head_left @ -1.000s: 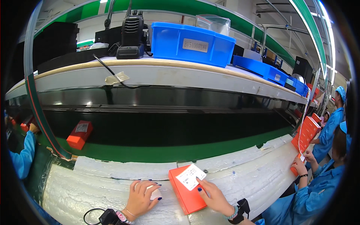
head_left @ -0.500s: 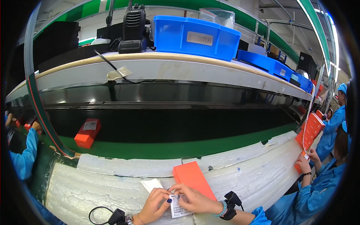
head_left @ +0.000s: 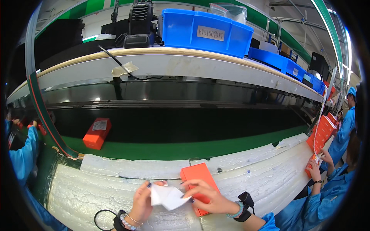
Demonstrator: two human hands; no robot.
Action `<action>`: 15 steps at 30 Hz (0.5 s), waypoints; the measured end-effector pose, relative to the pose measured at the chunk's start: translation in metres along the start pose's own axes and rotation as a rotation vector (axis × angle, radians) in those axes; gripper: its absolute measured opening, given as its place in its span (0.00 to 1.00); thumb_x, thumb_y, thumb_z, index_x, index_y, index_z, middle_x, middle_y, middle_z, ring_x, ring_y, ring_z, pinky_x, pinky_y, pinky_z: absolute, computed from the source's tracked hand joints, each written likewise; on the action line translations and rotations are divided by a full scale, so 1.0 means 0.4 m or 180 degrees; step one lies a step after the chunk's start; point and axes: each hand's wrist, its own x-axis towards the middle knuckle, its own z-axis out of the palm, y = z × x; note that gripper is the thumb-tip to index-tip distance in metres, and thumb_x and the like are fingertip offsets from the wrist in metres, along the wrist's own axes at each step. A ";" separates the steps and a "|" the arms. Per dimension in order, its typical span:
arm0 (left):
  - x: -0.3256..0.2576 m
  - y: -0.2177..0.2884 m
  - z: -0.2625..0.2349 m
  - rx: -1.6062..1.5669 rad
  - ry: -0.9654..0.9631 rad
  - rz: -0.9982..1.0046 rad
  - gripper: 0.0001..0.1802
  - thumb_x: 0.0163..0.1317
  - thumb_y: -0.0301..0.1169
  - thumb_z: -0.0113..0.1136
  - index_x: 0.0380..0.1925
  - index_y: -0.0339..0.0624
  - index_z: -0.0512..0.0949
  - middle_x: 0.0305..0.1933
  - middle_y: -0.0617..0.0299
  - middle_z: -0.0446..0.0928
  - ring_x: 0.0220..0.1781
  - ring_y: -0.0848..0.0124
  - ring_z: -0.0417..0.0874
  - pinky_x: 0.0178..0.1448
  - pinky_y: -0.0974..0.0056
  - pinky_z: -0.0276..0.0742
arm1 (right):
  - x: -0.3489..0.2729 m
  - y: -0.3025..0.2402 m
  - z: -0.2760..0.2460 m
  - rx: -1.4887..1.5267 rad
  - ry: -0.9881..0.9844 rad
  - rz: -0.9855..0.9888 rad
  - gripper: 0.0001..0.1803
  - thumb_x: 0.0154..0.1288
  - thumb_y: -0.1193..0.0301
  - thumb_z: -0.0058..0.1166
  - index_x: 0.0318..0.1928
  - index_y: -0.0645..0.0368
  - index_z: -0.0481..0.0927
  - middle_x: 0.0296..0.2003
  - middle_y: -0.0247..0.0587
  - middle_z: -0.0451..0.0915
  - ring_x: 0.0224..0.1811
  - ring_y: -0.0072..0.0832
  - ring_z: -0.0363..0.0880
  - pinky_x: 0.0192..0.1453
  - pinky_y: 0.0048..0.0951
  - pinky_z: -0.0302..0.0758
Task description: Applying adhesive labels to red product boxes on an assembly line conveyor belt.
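1. The left hand (head_left: 142, 201) and the right hand (head_left: 206, 195) both pinch one white paper (head_left: 166, 196). The left fingers hold its left edge, and the right fingers hold its right side.
2. The paper is up off the white padded table (head_left: 96, 192), just in front of the person. It sits between the two hands.
3. The paper looks very light and thin. It bends and has folds in it. I think it can crease or tear if it is pulled hard, so the edges and corners are the best spots to hold, with a soft pinch.
4. One orange box (head_left: 198, 178) lies flat on the table, partly under the right hand. It looks stiff, with flat sides, so it would be easy to hold by its long edges.
5. A second orange box (head_left: 97, 133) rides on the green belt (head_left: 185, 150), well apart from the hands.
6. So near this person there are two orange boxes and one paper. More orange boxes (head_left: 322, 133) stand far off on the right, by another worker (head_left: 339, 181) in blue. I cannot count those.
7. Up on the shelf (head_left: 162, 63) sit one big blue bin (head_left: 206, 32) and one black radio (head_left: 139, 21).
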 end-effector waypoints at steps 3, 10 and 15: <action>0.035 0.013 -0.050 0.0037 0.0285 0.0479 0.14 0.70 0.37 0.49 0.47 0.38 0.72 0.46 0.55 0.77 0.55 0.63 0.78 0.59 0.62 0.73 | -0.019 0.022 -0.058 0.0675 0.0195 -0.0049 0.20 0.61 0.85 0.48 0.52 0.54 0.70 0.57 0.43 0.68 0.61 0.35 0.69 0.67 0.37 0.63; 0.080 0.008 -0.084 0.3982 -0.0344 0.1805 0.15 0.57 0.25 0.55 0.46 0.42 0.72 0.48 0.54 0.75 0.47 0.57 0.80 0.53 0.60 0.75 | -0.041 0.028 -0.134 0.0918 0.0651 0.0570 0.27 0.64 0.86 0.43 0.63 0.56 0.61 0.51 0.37 0.67 0.46 0.20 0.70 0.54 0.24 0.71; 0.064 0.010 -0.075 0.4276 -0.0770 0.0720 0.20 0.52 0.22 0.53 0.47 0.48 0.75 0.49 0.56 0.75 0.45 0.56 0.79 0.51 0.58 0.75 | -0.034 0.020 -0.149 0.0525 0.0138 0.1315 0.32 0.63 0.83 0.44 0.68 0.55 0.61 0.44 0.36 0.69 0.45 0.22 0.71 0.56 0.27 0.70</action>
